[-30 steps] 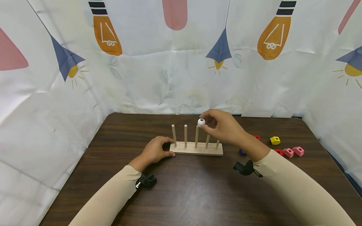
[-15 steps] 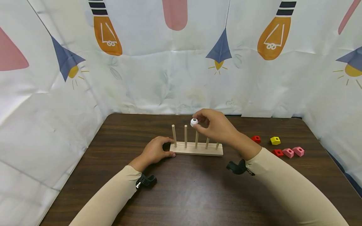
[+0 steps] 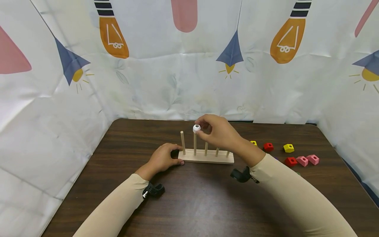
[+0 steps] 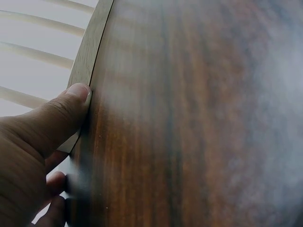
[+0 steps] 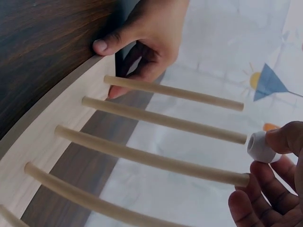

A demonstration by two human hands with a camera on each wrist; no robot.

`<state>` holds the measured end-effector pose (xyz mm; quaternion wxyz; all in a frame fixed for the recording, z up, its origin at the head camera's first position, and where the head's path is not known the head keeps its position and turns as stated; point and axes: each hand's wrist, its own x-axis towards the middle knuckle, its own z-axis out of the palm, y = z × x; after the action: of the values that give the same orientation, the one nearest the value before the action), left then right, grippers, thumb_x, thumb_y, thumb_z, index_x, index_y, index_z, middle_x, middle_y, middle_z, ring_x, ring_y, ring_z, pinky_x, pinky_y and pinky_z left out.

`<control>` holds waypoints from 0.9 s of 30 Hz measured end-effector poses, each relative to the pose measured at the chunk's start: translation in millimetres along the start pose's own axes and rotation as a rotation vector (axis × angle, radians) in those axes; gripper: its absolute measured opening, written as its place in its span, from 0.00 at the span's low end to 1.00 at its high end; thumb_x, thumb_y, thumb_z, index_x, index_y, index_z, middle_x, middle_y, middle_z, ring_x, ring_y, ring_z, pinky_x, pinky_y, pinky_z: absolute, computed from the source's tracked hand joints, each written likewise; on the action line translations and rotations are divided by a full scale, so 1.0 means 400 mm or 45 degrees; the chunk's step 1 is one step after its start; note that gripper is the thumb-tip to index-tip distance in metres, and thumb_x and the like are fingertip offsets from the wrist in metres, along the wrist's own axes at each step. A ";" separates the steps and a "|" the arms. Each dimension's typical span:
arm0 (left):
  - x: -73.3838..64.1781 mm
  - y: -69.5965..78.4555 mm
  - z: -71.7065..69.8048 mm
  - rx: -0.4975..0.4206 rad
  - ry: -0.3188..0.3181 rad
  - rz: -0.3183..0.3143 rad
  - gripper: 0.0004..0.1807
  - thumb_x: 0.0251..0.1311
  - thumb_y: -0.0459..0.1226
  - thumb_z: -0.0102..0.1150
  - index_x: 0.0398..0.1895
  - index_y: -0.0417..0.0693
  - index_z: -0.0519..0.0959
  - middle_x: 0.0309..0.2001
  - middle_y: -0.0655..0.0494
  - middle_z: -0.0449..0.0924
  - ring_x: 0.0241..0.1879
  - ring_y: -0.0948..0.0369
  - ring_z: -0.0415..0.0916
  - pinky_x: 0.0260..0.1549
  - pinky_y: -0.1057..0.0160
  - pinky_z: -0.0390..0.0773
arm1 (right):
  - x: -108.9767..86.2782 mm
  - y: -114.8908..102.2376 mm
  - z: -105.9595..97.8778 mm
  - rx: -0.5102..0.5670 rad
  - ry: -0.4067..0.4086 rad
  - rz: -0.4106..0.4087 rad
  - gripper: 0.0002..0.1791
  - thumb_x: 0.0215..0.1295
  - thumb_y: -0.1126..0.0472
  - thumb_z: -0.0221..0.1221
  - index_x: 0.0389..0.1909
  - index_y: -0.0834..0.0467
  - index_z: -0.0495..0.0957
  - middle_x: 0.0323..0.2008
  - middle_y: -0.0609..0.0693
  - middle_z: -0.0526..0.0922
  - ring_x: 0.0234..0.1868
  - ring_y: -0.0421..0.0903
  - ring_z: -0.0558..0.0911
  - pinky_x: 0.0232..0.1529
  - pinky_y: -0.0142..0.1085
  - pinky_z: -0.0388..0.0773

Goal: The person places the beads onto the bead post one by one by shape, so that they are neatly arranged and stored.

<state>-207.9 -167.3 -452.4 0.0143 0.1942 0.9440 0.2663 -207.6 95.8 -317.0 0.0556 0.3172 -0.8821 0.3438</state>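
A pale wooden peg stand point(image 3: 210, 159) with several upright pegs lies across the middle of the table. My left hand point(image 3: 163, 158) grips its left end, thumb point(image 4: 78, 92) on the front edge and fingers behind. Between the thumb and fingertips of my right hand point(image 3: 220, 133) is a white bead point(image 3: 195, 130) with a hole through it. It is right at the top of the second peg from the left point(image 3: 195, 144). In the right wrist view, the hole of the bead point(image 5: 265, 147) faces that peg's tip. My right hand partly covers the pegs farther right.
To the right on the table lie a yellow block point(image 3: 288, 148), red blocks point(image 3: 268, 147) and pink blocks point(image 3: 313, 159), all with holes. Another yellow block point(image 3: 253, 143) shows partly behind my right wrist. A printed white cloth point(image 3: 177, 82) hangs behind the table.
My right hand has moved left with the white bead, from above the third peg to the top of the second. The left hand has stayed on the stand's end.
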 end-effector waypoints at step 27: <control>-0.003 0.002 -0.005 -0.019 0.001 0.016 0.30 0.51 0.49 0.80 0.58 0.52 0.85 0.59 0.49 0.82 0.62 0.47 0.75 0.61 0.44 0.73 | 0.044 -0.043 0.055 0.025 -0.007 -0.004 0.14 0.70 0.58 0.65 0.54 0.56 0.82 0.44 0.45 0.83 0.44 0.42 0.81 0.46 0.37 0.79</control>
<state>-206.7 -168.3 -450.4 0.0136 0.2000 0.9407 0.2736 -208.7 62.8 -318.0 0.0508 0.3200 -0.8783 0.3515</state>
